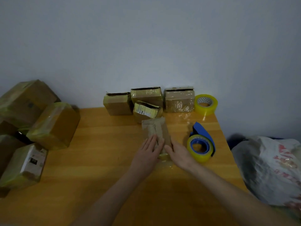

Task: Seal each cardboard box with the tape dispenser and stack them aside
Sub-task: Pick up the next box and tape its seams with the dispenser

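Small cardboard box (156, 128) lying mid-table (97, 144), flaps closed. Left hand (149, 154) rests flat on its top, fingers straight; right hand (178, 152) lies with extended fingers against its right side. Just right of the box: blue tape dispenser (202, 144) loaded with yellowish tape. Behind the box: row of boxes (179, 100) at the wall, one white-labelled box (145, 110), its print unreadable; spare tape roll (206, 104) behind-right. Far left of the box: pile of taped boxes (53, 126). Far right: plastic bag (268, 168), red writing illegible.
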`<state>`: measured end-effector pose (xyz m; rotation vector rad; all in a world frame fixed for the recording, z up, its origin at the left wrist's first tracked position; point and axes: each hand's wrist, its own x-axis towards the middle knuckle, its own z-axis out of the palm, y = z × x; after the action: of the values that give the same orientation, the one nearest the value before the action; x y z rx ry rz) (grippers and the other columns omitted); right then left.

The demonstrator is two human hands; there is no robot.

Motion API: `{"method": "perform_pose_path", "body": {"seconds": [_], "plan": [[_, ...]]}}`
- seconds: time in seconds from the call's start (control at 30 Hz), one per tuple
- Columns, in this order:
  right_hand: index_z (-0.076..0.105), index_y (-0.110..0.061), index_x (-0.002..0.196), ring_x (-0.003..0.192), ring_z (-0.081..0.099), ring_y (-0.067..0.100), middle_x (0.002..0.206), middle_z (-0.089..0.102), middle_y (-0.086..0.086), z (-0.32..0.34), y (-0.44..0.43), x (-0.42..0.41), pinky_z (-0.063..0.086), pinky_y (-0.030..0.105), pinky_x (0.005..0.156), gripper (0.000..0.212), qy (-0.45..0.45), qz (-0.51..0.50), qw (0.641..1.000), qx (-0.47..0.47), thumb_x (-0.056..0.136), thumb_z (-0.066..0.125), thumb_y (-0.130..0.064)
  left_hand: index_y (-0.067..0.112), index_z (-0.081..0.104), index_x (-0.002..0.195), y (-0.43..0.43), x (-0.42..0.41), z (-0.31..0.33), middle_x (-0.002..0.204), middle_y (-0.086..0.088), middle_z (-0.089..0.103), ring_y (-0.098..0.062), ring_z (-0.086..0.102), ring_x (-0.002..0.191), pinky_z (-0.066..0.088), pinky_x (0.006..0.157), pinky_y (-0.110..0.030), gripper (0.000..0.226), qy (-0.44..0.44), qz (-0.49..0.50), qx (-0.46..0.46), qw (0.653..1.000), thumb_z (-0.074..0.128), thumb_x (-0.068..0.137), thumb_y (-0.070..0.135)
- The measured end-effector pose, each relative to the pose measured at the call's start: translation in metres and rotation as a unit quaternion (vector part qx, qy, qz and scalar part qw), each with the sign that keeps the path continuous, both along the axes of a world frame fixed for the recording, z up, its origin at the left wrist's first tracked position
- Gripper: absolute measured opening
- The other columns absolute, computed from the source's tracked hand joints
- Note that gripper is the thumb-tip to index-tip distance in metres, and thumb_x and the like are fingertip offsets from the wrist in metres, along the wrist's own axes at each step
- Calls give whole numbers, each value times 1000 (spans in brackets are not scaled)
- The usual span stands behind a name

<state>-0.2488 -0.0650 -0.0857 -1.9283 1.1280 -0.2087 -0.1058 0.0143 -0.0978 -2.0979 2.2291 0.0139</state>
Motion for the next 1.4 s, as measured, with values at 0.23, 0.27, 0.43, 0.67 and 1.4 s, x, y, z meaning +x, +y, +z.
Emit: {"method": "perform_pose_path", "body": {"seconds": [0.23,0.27,0.43,0.67,1.4], "plan": [[35,-16,145,114,57,26,133,57,7,-4,6,13,48,39,93,47,28,-42,999,14,103,36,-38,11,-18,148,-5,16,5,158,-9,-18,-20,-14,146,-14,113,-31,75,-41,-20,32,998,35,102,37],[36,-15,144,113,58,26,132,58,8,-4,3,12,48,40,93,48,31,-37,998,27,103,35,-40,10,-19,147,-5,16,5,157,-7,-19,-18,-15,146,-14,113,-31,78,-32,-16,32,999,35,101,41],[50,-16,132,112,55,23,124,58,5,0,-39,-25,47,35,87,52,110,-97,986,-75,96,46,-53,15,-27,140,-5,15,-1,152,-3,-25,-12,-25,136,-16,113,-31,80,-20,0,19,1000,34,99,46],[53,-6,99,92,61,26,95,59,11,-19,-93,-67,48,30,65,34,320,-141,937,-16,93,61,-39,16,-27,140,-10,15,-5,150,-1,-28,-13,-20,142,-15,114,-30,83,-16,3,23,1000,38,98,46],[55,-10,108,77,65,26,98,65,12,60,-90,-88,52,33,56,46,-125,-179,945,245,71,82,-5,15,38,143,-16,4,56,143,-1,44,-13,45,125,43,99,-28,59,405,208,-139,880,60,91,32]]}}
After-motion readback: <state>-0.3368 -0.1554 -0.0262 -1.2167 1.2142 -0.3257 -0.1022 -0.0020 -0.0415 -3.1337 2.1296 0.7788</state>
